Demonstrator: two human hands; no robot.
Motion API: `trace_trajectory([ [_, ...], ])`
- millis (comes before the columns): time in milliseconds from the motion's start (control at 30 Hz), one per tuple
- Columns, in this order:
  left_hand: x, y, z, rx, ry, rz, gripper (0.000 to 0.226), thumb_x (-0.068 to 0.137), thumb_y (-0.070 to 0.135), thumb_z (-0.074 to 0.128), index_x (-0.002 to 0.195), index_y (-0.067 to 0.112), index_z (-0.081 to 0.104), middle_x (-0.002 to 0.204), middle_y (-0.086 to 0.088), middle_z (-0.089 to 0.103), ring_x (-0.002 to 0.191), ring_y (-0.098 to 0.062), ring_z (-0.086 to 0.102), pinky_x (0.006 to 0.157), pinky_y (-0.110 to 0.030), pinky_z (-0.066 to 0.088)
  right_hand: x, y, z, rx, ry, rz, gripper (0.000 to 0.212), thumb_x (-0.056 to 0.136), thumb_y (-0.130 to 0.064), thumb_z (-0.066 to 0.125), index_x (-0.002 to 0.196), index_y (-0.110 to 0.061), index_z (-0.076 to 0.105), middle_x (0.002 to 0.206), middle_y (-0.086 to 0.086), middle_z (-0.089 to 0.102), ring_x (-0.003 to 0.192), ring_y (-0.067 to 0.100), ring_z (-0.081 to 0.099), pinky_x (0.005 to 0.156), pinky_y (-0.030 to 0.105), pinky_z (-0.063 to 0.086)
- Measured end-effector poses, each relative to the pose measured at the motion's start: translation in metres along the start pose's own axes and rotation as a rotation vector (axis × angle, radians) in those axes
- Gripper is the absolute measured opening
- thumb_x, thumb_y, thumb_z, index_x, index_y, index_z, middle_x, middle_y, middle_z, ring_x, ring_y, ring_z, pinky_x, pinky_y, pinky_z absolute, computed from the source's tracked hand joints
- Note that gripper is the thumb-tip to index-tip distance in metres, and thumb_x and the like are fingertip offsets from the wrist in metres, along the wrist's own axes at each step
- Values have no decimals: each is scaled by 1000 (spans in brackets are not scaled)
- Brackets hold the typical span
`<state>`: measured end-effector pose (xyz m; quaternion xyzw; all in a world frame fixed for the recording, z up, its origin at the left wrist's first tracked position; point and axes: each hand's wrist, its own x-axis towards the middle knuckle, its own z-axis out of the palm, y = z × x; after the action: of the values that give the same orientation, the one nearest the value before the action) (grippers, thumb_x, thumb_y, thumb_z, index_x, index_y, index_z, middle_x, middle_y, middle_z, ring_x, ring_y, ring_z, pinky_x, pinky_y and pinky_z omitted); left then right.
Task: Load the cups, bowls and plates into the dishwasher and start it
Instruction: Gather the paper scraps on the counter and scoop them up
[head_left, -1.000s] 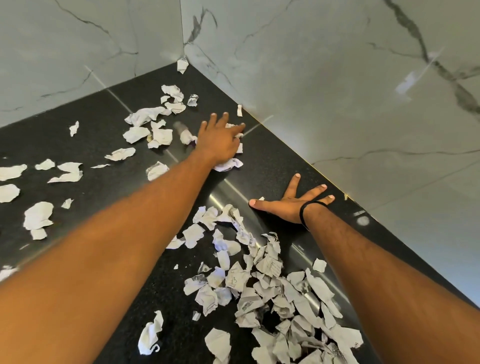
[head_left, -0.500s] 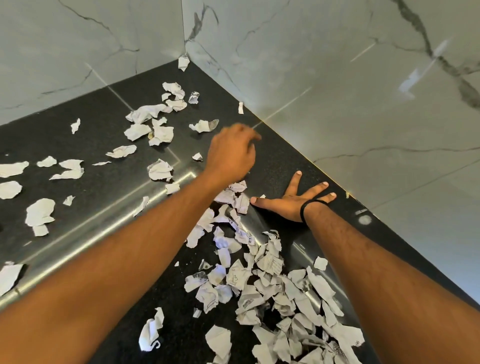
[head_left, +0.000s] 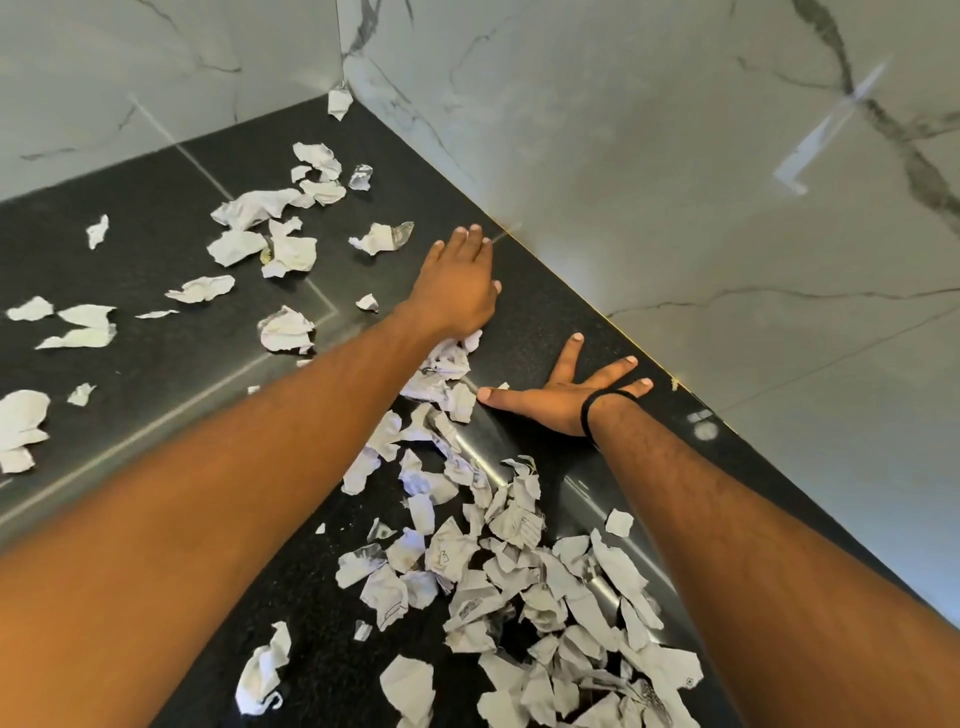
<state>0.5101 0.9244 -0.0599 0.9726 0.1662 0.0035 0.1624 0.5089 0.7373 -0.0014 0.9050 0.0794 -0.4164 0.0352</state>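
While both bare arms reach forward across a black speckled countertop (head_left: 130, 270), the head camera looks down into a corner where two white marble-veined wall panels (head_left: 675, 182) meet.

The left hand (head_left: 457, 288) lies palm down on the dark surface, fingers straight and close together, pointing toward the corner. It holds nothing. Its wrist edge touches a small clump of torn paper scraps (head_left: 441, 371) that sits just below it, between the two hands.

The right hand (head_left: 558, 402) is pressed flat on the countertop near the right wall, fingers spread wide, thumb pointing left toward that clump and nearly touching it. It also holds nothing. A black band (head_left: 592, 410) circles the right wrist.

A larger heap of crumpled paper pieces (head_left: 545, 597), some with printed marks, trails from the clump down between the forearms to the bottom edge. More loose scraps (head_left: 260, 228) are scattered to the left of the left hand and toward the corner, well apart from both hands. One scrap (head_left: 337, 104) rests right in the corner against the walls. Another single piece (head_left: 262, 670) lies beneath the left forearm near the bottom.

No cups, bowls, plates or dishwasher appear anywhere in this view, so their position relative to the hands cannot be told.
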Motion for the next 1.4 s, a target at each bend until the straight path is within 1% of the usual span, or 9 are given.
trace_trajectory([
  [200, -87, 16, -5, -182, -55, 150, 51, 104, 21, 48, 153, 11, 39, 165, -9, 26, 154, -25, 17, 125, -45, 16, -3, -1, 3, -20, 28, 1, 151, 41, -105, 48, 145, -37, -38, 147, 28, -46, 139, 54, -35, 111, 77, -2],
  [333, -75, -19, -36, -243, 289, 162, 34, 90, 23, 61, 123, 20, 71, 135, -10, 62, 129, -32, 53, 105, -52, 43, -3, -1, 4, 4, 39, -2, 152, 39, -104, 49, 145, -39, -37, 147, 26, -47, 138, 53, -36, 111, 77, -2],
  [500, -20, -93, -50, -5, 82, -151, 66, 99, 49, 50, 157, 23, 31, 165, -13, 20, 153, -36, 14, 121, -57, 17, -5, -1, 3, 31, 30, -8, 148, 45, -99, 55, 146, -39, -36, 149, 24, -47, 138, 52, -36, 112, 76, -1],
  [700, -72, -62, -10, 81, 30, 68, 63, 106, 47, 31, 161, 20, 18, 169, -3, 9, 156, -27, 3, 123, -52, 7, -7, -1, 2, 23, 21, -3, 146, 50, -99, 55, 147, -37, -35, 149, 25, -45, 138, 52, -36, 113, 74, -3],
  [833, -105, -36, -11, -235, -18, 188, 55, 106, 44, 40, 156, 25, 33, 166, -2, 22, 154, -20, 14, 124, -44, 14, -3, -2, 4, 26, 33, 2, 148, 46, -100, 53, 146, -38, -36, 149, 24, -46, 139, 52, -35, 112, 76, -1],
  [933, -100, -52, -36, -505, 235, 111, 47, 98, 44, 51, 140, 23, 57, 147, -4, 52, 138, -20, 44, 112, -36, 34, -1, -1, 5, 26, 34, 0, 148, 45, -101, 53, 146, -38, -35, 149, 24, -46, 139, 53, -35, 112, 76, -2],
  [1067, -70, -120, -77, -348, 591, -135, 44, 91, 47, 56, 127, 22, 65, 134, -6, 61, 126, -29, 53, 105, -40, 39, -2, -1, 4, 10, 50, 0, 151, 40, -102, 51, 146, -39, -36, 149, 25, -46, 139, 53, -35, 112, 76, -2],
  [1200, -68, -187, -76, -20, 307, -379, 66, 94, 67, 48, 151, 34, 41, 161, -11, 33, 150, -36, 24, 118, -57, 21, -1, -1, 5, 16, 41, 6, 156, 30, -102, 48, 145, -40, -37, 148, 25, -47, 138, 53, -36, 111, 76, -3],
  [1400, -77, -189, -61, 69, 169, -292, 64, 100, 69, 19, 155, 39, 29, 167, -6, 20, 154, -30, 13, 123, -53, 11, 6, -3, -1, 36, 14, 44, 152, 41, -99, 59, 144, -41, -37, 149, 24, -46, 141, 51, -33, 116, 70, 0],
])
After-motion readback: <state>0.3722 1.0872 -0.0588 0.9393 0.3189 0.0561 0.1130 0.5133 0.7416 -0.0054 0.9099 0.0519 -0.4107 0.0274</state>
